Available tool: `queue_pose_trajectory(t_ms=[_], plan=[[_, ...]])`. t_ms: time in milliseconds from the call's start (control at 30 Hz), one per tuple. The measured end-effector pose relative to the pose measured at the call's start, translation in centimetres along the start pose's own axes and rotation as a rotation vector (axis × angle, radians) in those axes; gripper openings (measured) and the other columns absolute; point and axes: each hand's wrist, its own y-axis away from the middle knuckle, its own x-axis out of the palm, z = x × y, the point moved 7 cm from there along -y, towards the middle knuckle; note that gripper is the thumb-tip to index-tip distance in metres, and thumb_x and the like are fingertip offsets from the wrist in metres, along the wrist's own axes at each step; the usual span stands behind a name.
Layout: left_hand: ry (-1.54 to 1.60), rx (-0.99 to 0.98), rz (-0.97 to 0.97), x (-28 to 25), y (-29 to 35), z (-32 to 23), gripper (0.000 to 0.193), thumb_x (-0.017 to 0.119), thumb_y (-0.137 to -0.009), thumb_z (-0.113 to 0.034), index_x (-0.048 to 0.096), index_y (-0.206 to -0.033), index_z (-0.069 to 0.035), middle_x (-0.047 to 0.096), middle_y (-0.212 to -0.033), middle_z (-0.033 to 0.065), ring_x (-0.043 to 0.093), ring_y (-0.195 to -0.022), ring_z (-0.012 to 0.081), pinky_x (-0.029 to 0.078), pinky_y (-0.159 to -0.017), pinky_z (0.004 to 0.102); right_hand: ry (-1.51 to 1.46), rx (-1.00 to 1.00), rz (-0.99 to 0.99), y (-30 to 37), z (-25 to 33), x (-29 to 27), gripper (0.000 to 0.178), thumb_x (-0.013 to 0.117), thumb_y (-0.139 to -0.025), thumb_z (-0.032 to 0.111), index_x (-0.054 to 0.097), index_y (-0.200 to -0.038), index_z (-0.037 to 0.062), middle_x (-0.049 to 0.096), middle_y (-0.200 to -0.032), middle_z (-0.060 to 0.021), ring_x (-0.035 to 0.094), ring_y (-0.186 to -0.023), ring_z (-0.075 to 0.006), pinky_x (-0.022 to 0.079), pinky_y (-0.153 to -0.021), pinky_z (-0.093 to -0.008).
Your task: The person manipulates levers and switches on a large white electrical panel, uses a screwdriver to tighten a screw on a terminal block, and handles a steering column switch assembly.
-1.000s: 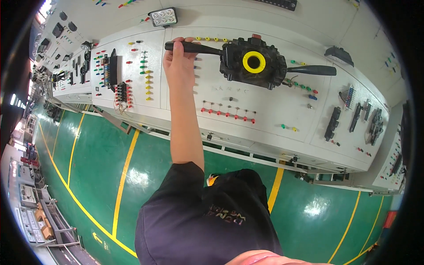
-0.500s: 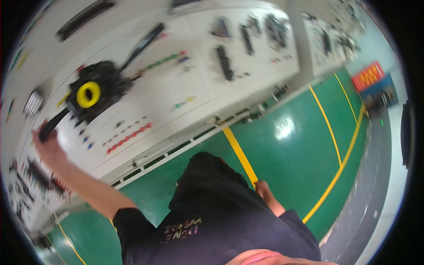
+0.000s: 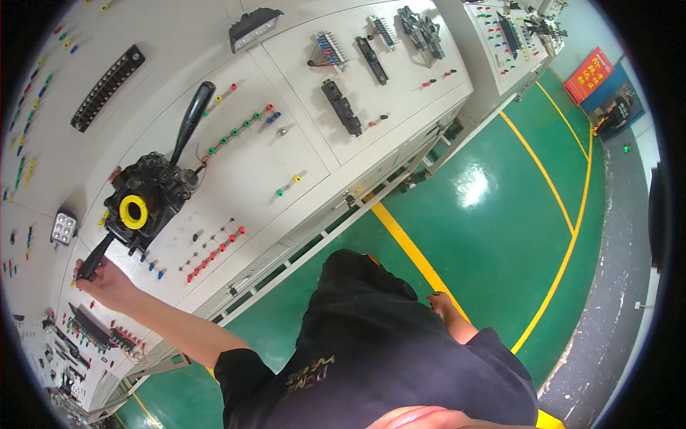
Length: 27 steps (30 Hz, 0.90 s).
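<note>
- The left hand (image 3: 107, 280) is closed around the tip of the lower black plastic lever (image 3: 93, 259). This lever comes out of the black switch block with a yellow ring (image 3: 143, 204).
- The block is mounted on the white slanted test panel (image 3: 286, 150), at its left part, between rows of small red, green and yellow sockets.
- A second long black stalk (image 3: 191, 120) points up and right from the same block, and nothing touches it.
- The right hand (image 3: 444, 306) hangs by the hip with fingers loosely curled, holding nothing.
- In my opinion, the lever should be moved slowly, in its own plane, with the wrist in line, so it is not bent sideways.
</note>
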Motion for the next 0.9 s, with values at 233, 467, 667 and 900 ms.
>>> queue_pose_trajectory(t_ms=[233, 467, 667, 900], plan=[[0.289, -0.155, 0.299, 1.6, -0.8, 0.2, 0.021, 0.068, -0.086, -0.025, 0.062, -0.101, -0.011, 0.059, -0.106, 0.0016, 0.046, -0.118, 0.0244, 0.034, -0.102, 0.0464, 0.068, 0.023, -0.04, -1.4, 2.0, -2.4, 0.018, 0.063, -0.08, 0.018, 0.06, -0.08, 0.0001, 0.055, -0.06, -0.0075, 0.053, -0.045, -0.0184, 0.042, -0.041, -0.033], [-0.921, -0.085, 0.261, 4.8, -0.6, -3.8, 0.034, 0.045, -0.098, -0.029, 0.058, -0.101, 0.002, 0.062, -0.1, 0.0107, 0.058, -0.099, 0.0246, 0.044, -0.088, 0.0354, 0.06, -0.135, -0.048, -2.8, 7.2, -2.3, 0.022, 0.061, -0.078, 0.023, 0.061, -0.079, 0.0012, 0.053, -0.054, -0.0077, 0.052, -0.039, -0.0212, 0.041, -0.038, -0.0355], [-2.035, -0.142, 0.395, 10.2, -2.5, -3.9, 0.065, 0.04, -0.095, -0.053, 0.063, -0.085, 0.007, 0.063, -0.076, 0.0171, 0.059, -0.074, 0.0278, 0.043, -0.07, 0.0378, 0.105, -0.165, -0.017, -2.5, 8.4, -1.9, 0.022, 0.061, -0.08, 0.023, 0.059, -0.075, 0.002, 0.052, -0.052, -0.0075, 0.052, -0.039, -0.0211, 0.041, -0.037, -0.036], [-2.301, 0.123, 0.572, 9.9, -2.4, -3.4, 0.069, 0.029, -0.098, -0.051, 0.067, -0.079, 0.004, 0.063, -0.074, 0.0238, 0.059, -0.073, 0.043, 0.044, -0.068, 0.0501, 0.157, -0.088, 0.032, -2.5, 5.3, -1.7, 0.025, 0.063, -0.081, 0.025, 0.057, -0.072, 0.003, 0.052, -0.052, -0.0081, 0.052, -0.039, -0.0211, 0.04, -0.036, -0.0363]])
